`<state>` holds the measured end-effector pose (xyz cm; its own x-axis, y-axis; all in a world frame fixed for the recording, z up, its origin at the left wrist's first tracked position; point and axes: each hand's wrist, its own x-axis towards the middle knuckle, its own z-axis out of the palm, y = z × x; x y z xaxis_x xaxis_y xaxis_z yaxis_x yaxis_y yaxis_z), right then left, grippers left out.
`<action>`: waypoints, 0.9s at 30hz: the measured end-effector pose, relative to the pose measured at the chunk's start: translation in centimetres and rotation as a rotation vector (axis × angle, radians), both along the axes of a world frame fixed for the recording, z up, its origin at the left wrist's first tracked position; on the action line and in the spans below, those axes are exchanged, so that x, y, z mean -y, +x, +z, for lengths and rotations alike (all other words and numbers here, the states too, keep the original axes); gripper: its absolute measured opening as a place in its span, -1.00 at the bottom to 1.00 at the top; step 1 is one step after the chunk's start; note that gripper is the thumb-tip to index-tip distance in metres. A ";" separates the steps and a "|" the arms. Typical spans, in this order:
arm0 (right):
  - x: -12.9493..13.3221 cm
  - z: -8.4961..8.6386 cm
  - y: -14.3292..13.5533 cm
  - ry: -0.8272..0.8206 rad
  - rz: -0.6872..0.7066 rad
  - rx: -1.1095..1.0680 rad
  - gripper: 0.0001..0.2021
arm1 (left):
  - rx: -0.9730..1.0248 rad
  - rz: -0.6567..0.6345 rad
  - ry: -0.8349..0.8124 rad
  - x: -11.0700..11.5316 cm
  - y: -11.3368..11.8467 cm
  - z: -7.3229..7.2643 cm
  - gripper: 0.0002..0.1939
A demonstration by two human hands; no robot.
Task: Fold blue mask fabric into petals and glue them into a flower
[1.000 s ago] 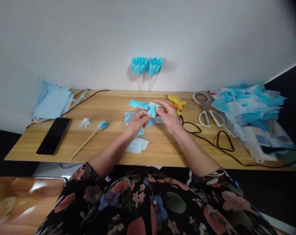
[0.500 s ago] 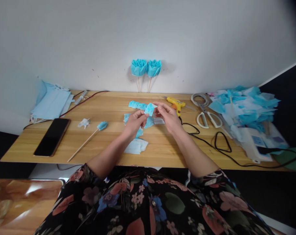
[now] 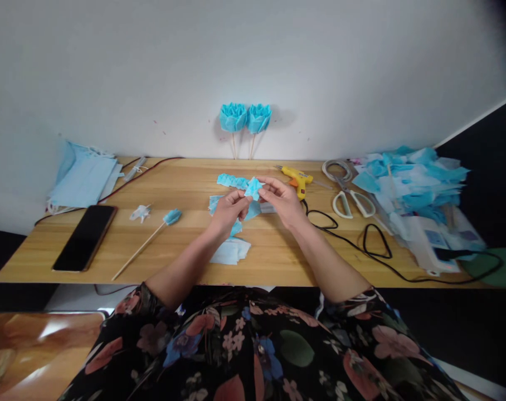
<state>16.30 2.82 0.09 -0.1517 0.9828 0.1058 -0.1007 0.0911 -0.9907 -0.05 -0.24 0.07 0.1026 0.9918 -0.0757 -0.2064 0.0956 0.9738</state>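
Observation:
Between my two hands is a small blue fabric petal (image 3: 253, 188), with pleats across it. My left hand (image 3: 230, 210) pinches its lower left edge, fingers closed. My right hand (image 3: 280, 197) grips its right side between thumb and fingers. Just behind lies a row of folded blue petals (image 3: 231, 180) on the table. Flat blue fabric pieces (image 3: 231, 250) lie under and in front of my left hand, partly hidden by it. Left of them rests a wooden stick with a blue bud (image 3: 172, 216) at its tip.
Two blue fabric flowers (image 3: 233, 118) on sticks lean against the wall. A yellow glue gun (image 3: 297, 179), white-handled scissors (image 3: 353, 203) and a black cord (image 3: 340, 236) lie right. Blue scraps (image 3: 420, 178) and a white power strip (image 3: 426, 245) are farther right. Masks (image 3: 83, 175) and a phone (image 3: 84, 238) lie left.
My right thumb has come down onto the petal's front, and the petal now looks more pleated. The whole view has shifted slightly.

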 end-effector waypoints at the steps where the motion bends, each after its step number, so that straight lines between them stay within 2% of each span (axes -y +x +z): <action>1: 0.0 0.0 0.0 0.003 -0.003 0.000 -0.52 | -0.003 0.001 -0.002 0.0 0.0 -0.1 -0.65; 11: 0.1 0.1 0.1 0.008 -0.024 0.005 -0.55 | 0.022 0.031 0.017 -0.3 -0.1 -0.4 -0.68; 16: 0.1 0.1 -0.1 0.002 0.061 -0.016 -0.48 | 0.003 0.017 0.022 -0.4 -0.2 -0.6 -0.68; 19: 0.1 -0.3 -0.2 -0.003 0.084 -0.011 -0.43 | -0.035 0.018 0.017 -0.3 -0.1 -0.4 -0.69; 27: 0.1 -0.4 -0.2 0.033 0.036 0.035 -0.50 | -0.091 0.020 0.060 0.0 -0.1 0.3 -0.72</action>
<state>16.13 2.69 -0.30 -0.1910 0.9727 0.1315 -0.0695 0.1203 -0.9903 -0.15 -0.23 0.37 0.0785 0.9966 -0.0237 -0.1185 0.0329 0.9924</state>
